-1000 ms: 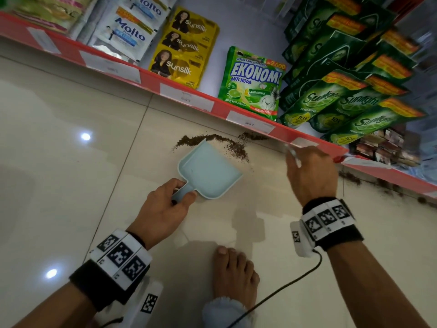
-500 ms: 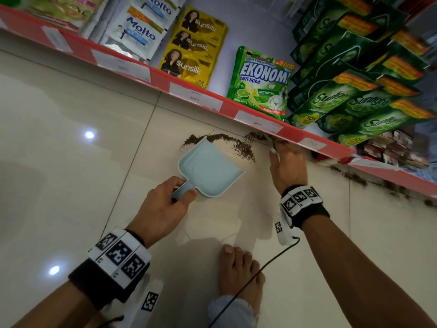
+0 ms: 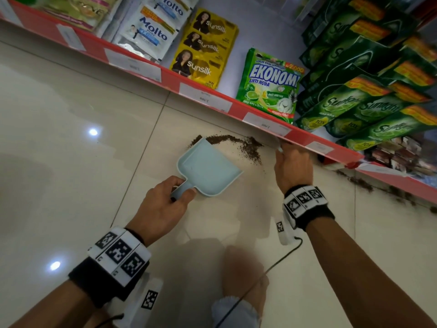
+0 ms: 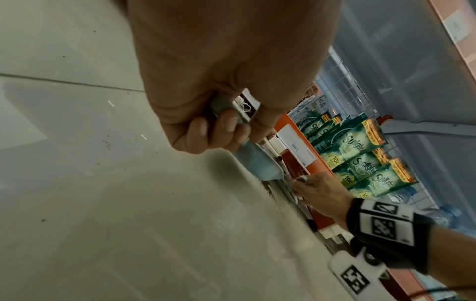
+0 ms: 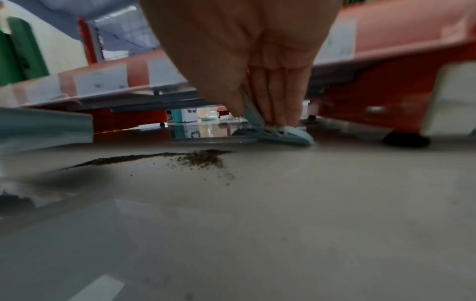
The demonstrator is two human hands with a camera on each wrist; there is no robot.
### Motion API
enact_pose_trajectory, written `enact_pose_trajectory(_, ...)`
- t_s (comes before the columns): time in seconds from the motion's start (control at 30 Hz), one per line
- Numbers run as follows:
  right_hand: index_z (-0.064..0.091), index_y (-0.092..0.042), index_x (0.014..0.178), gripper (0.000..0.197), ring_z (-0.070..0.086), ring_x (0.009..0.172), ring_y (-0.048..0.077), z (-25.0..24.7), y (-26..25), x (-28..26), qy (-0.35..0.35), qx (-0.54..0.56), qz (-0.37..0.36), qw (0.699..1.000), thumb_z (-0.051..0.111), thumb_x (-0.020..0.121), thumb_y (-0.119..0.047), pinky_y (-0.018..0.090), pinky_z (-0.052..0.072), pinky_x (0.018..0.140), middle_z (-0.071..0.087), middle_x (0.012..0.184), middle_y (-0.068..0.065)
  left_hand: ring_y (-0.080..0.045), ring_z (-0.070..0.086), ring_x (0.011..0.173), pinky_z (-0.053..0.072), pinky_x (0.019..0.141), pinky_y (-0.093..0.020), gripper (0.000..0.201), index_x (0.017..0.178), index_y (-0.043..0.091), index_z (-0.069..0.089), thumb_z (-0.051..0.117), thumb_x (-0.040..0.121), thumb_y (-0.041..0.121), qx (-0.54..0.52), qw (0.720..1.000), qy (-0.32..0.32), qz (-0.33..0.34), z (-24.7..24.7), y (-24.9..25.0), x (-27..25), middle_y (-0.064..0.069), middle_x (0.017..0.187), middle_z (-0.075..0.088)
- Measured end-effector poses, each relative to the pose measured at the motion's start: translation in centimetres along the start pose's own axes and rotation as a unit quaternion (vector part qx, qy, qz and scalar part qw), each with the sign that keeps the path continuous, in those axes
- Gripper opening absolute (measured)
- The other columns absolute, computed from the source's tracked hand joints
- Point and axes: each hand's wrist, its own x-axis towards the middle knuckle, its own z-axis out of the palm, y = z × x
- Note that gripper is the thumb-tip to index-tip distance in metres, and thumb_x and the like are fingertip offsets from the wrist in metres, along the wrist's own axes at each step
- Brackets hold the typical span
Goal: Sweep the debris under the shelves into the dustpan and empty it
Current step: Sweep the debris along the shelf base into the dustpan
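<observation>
Two bare arms with bands on the wrists

Each wrist has a black band [image 3: 108, 268] with white squares that carry black block patterns; the other band [image 3: 307, 204] sits at the middle right of the frame. A small white box [image 3: 282, 229] with a thin black cable [image 3: 260, 275] hangs under it. At the bottom middle is a bare foot [image 3: 246, 268] and a pale, frayed trouser cuff [image 3: 234, 312].

Glossy cream floor tiles [image 3: 71, 185] mirror two ceiling lights at about 9 and 8 o'clock. On display towards 12 o'clock stand white Molto sachets [image 3: 151, 31], with yellow Sunsilk sachet strips [image 3: 203, 50] just beside them, then a light-green Ekonomi dish-soap pouch [image 3: 269, 86]. Dark-green Sunlight refill pouches [image 3: 369, 100] crowd 2 o'clock. White price labels [image 3: 204, 100] line the red edge strip [image 3: 172, 80].
</observation>
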Motion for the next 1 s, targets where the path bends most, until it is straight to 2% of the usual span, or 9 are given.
enact_pose_trajectory(0.13, 0.064, 0.0, 0.114, 0.025, 0.065, 0.097, 0.04, 1.8, -2.5, 1.6, -0.03, 0.059, -0.042, 0.997, 0.051, 0.092, 0.0, 0.041, 0.054, 0.084, 0.068, 0.11, 0.021, -0.01, 0.052, 0.065, 0.038, 0.057, -0.022, 0.018, 0.098, 0.017, 0.06, 0.059, 0.096, 0.035, 0.006, 1.0, -0.001, 0.0, -0.2, -0.2, 0.0, 0.004, 0.074, 0.059)
enact_pose_trajectory(0.3, 0.057, -0.008, 0.135, 0.044, 0.058, 0.121, 0.03, 2.3, -4.9, 1.8, -0.088, 0.147, -0.197, 0.965, 0.051, 0.092, 0.001, 0.04, 0.047, 0.103, 0.06, 0.136, 0.013, -0.011, 0.052, 0.064, 0.039, 0.058, -0.026, 0.017, 0.094, 0.019, 0.059, 0.059, 0.095, 0.036, 0.003, 1.0, 0.006, -0.008, -0.7, -1.0, -0.1, 0.005, 0.072, 0.058)
enact_pose_trajectory(0.4, 0.06, -0.007, 0.133, 0.04, 0.057, 0.127, 0.026, 1.6, -4.6, 0.7, -0.104, 0.162, -0.265, 0.945, 0.056, 0.093, -0.001, 0.036, 0.041, 0.112, 0.058, 0.138, 0.013, -0.008, 0.052, 0.061, 0.039, 0.057, -0.023, 0.014, 0.09, 0.023, 0.058, 0.06, 0.095, 0.036, -0.004, 1.0, 0.014, -0.011, -1.0, -1.6, -0.3, 0.007, 0.07, 0.058)
enact_pose_trajectory(0.5, 0.06, -0.008, 0.133, 0.038, 0.06, 0.122, 0.024, -0.1, -3.1, -0.8, -0.067, 0.176, -0.278, 0.942, 0.057, 0.095, -0.005, 0.035, 0.045, 0.109, 0.061, 0.134, 0.01, -0.007, 0.053, 0.061, 0.04, 0.056, -0.021, 0.014, 0.092, 0.023, 0.059, 0.06, 0.094, 0.036, -0.009, 1.0, 0.016, -0.016, -1.1, -2.1, -0.3, 0.006, 0.071, 0.06)
enact_pose_trajectory(0.6, 0.057, -0.006, 0.135, 0.038, 0.06, 0.123, 0.026, -1.7, -1.0, -1.7, 0.0, 0.142, -0.244, 0.959, 0.053, 0.097, -0.004, 0.041, 0.047, 0.106, 0.06, 0.135, 0.012, -0.007, 0.053, 0.06, 0.039, 0.055, -0.021, 0.013, 0.091, 0.024, 0.058, 0.06, 0.094, 0.037, -0.006, 1.0, 0.015, -0.014, -1.1, -2.3, -0.2, 0.006, 0.07, 0.06)
enact_pose_trajectory(0.77, 0.058, -0.007, 0.129, 0.036, 0.066, 0.096, 0.041, -1.9, 0.1, -1.9, 0.002, 0.001, -0.081, 0.997, 0.05, 0.094, -0.002, 0.048, 0.056, 0.08, 0.066, 0.119, 0.018, -0.006, 0.053, 0.059, 0.038, 0.054, -0.02, 0.013, 0.089, 0.026, 0.057, 0.059, 0.094, 0.038, 0.011, 1.0, 0.011, -0.002, -0.8, -2.1, -0.1, 0.007, 0.069, 0.059)
enact_pose_trajectory(0.83, 0.058, -0.005, 0.13, 0.036, 0.067, 0.091, 0.039, -1.1, -0.5, -1.8, -0.019, 0.007, -0.042, 0.999, 0.05, 0.095, -0.001, 0.039, 0.056, 0.08, 0.068, 0.114, 0.02, -0.006, 0.053, 0.059, 0.037, 0.053, -0.019, 0.014, 0.09, 0.025, 0.057, 0.059, 0.094, 0.038, 0.015, 1.0, 0.01, 0.002, -0.7, -2.1, -0.1, 0.008, 0.069, 0.059)
enact_pose_trajectory(0.93, 0.062, -0.004, 0.125, 0.032, 0.068, 0.068, 0.03, -0.4, -2.7, -2.2, -0.018, 0.086, -0.083, 0.993, 0.049, 0.096, 0.0, 0.018, 0.045, 0.061, 0.071, 0.097, 0.014, -0.006, 0.053, 0.059, 0.037, 0.053, -0.018, 0.014, 0.091, 0.024, 0.057, 0.059, 0.094, 0.038, 0.016, 1.0, 0.009, 0.005, -0.7, -2.4, -0.1, 0.007, 0.07, 0.059)
enact_pose_trajectory(1.0, 0.061, -0.008, 0.128, 0.034, 0.068, 0.07, 0.029, -0.4, -4.5, -3.1, -0.036, 0.127, -0.14, 0.981, 0.049, 0.097, -0.003, 0.023, 0.051, 0.064, 0.071, 0.103, 0.014, -0.007, 0.054, 0.062, 0.038, 0.054, -0.02, 0.015, 0.092, 0.023, 0.057, 0.059, 0.095, 0.037, 0.021, 1.0, 0.011, 0.005, -0.7, -2.7, -0.2, 0.006, 0.073, 0.061)
